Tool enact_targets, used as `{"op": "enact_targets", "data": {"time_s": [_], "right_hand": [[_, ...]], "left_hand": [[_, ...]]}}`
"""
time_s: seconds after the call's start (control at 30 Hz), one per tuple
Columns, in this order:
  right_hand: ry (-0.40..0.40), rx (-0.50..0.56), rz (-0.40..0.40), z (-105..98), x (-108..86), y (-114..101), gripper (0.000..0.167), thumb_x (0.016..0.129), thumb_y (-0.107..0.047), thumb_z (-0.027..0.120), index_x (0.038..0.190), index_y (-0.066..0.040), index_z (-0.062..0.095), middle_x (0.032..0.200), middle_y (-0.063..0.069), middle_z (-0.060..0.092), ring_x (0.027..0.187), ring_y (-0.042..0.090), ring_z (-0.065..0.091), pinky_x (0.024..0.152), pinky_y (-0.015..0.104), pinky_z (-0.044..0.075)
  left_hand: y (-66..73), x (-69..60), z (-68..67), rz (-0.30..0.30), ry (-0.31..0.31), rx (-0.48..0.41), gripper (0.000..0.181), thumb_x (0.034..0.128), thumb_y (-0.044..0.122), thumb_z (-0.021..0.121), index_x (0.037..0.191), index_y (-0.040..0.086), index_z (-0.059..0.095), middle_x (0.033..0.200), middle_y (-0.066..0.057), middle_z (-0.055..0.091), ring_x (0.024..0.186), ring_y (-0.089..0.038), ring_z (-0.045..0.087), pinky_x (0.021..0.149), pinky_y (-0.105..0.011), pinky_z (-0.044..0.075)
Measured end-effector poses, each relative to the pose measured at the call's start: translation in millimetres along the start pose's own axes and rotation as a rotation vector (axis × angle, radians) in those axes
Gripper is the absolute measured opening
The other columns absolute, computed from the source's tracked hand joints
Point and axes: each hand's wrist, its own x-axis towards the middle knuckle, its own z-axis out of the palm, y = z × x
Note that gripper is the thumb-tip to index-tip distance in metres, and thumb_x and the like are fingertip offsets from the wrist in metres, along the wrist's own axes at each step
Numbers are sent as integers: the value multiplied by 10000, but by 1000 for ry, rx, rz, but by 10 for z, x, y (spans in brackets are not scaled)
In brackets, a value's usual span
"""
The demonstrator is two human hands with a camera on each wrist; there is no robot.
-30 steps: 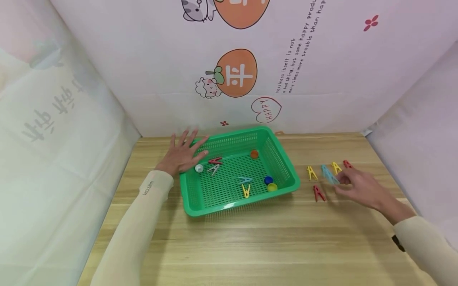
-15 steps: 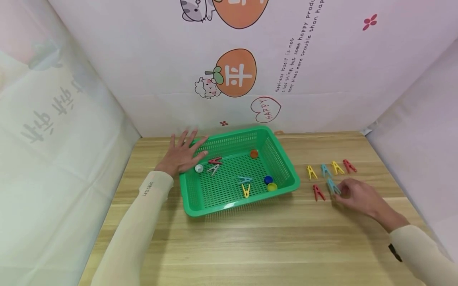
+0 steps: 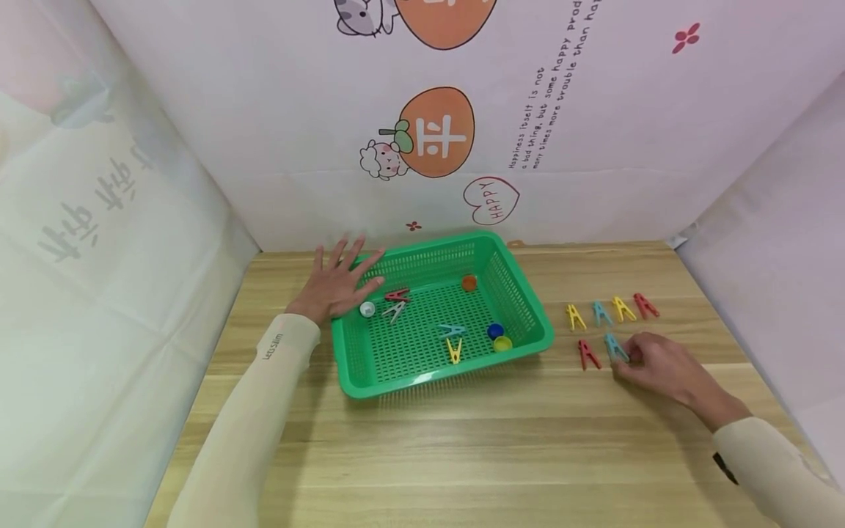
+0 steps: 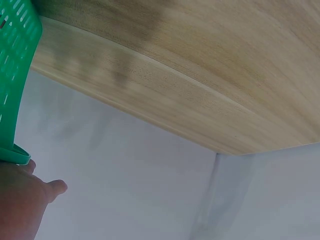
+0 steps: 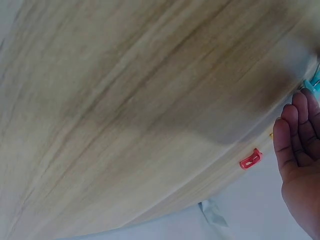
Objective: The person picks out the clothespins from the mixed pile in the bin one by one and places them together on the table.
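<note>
Blue clothespin (image 3: 615, 345) shifted toward viewer, touching right hand (image 3: 663, 372), left hand (image 3: 334, 287) well apart

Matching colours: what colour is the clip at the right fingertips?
Light blue clip; best in the head view.

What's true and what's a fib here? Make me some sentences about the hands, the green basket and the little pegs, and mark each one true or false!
1. The left hand rests on the green basket. True.
2. The left hand is curled into a fist. False: its fingers are spread out.
3. The right hand touches a light blue peg outside the basket. True.
4. The basket has no pegs inside. False: it holds a red peg, a grey peg, a second light blue peg and a yellow peg.
5. Inside the basket, a yellow cap sits beside a blue cap. True.
</note>
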Motion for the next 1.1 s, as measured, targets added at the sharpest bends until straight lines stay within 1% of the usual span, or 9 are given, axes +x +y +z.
{"op": "enact_targets", "data": {"time_s": [0.1,0.23,0.4,0.57,0.67,0.73,0.83,0.97,1.1], "right_hand": [[1,-9,-1,-12,5,-9,338,918,-345,841,983,-26,750,919,53,732,837,183,676,709,396,582],[-8,-11,4,-32,10,-11,353,919,-352,845,992,-19,752,918,51,741,831,179,680,700,386,580],[-18,-3,9,-117,21,-15,414,925,-395,851,1010,-1,758,960,99,768,855,246,725,724,439,611],[41,-33,-36,-251,75,-53,381,934,-355,845,990,12,761,973,136,774,880,311,747,771,509,630],[75,-41,-46,-333,140,-104,394,939,-356,837,1000,24,758,979,157,779,889,336,753,768,530,629],[80,-32,-45,-403,207,-175,419,949,-368,827,1026,38,757,999,176,783,908,354,757,781,554,627],[83,-32,-53,-527,342,-350,449,973,-389,799,1078,46,760,1028,172,781,937,344,748,800,563,620],[70,-49,-88,-670,567,-645,451,1002,-405,762,1136,25,757,1063,157,764,982,327,727,840,565,605],[49,-65,-135,-754,824,-966,454,1009,-424,743,1156,6,754,1106,165,762,1029,330,721,888,569,609]], "left_hand": [[-4,8,-2,5,9,-3,736,1117,714,255,1765,389,130,1861,-83,7,1714,-412,-22,1321,-746,-60],[-14,15,-4,1,10,-11,743,1111,727,240,1764,388,143,1862,-65,-5,1715,-405,-22,1321,-744,-57],[-17,3,-11,-3,15,-11,738,1114,721,250,1764,389,142,1862,-62,-10,1716,-405,-28,1321,-744,-62],[-12,-17,-33,-5,14,-28,731,1120,703,279,1765,386,144,1861,-76,-2,1715,-404,-45,1317,-739,-95],[-12,-18,-41,-5,15,-44,728,1121,701,280,1764,385,149,1861,-83,8,1715,-404,-45,1315,-732,-116],[-16,-12,-38,-6,12,-45,731,1118,708,268,1764,385,149,1862,-74,-5,1716,-398,-52,1317,-722,-126],[-12,-13,-34,-8,13,-34,737,1114,719,257,1764,389,144,1862,-72,-3,1717,-395,-51,1320,-719,-124],[-3,-20,-30,-5,17,-26,738,1115,718,260,1764,386,144,1861,-82,20,1716,-404,-32,1320,-727,-108],[4,-13,-17,-1,16,-28,737,1119,711,258,1766,377,146,1861,-81,21,1716,-402,-32,1322,-727,-100]]}}
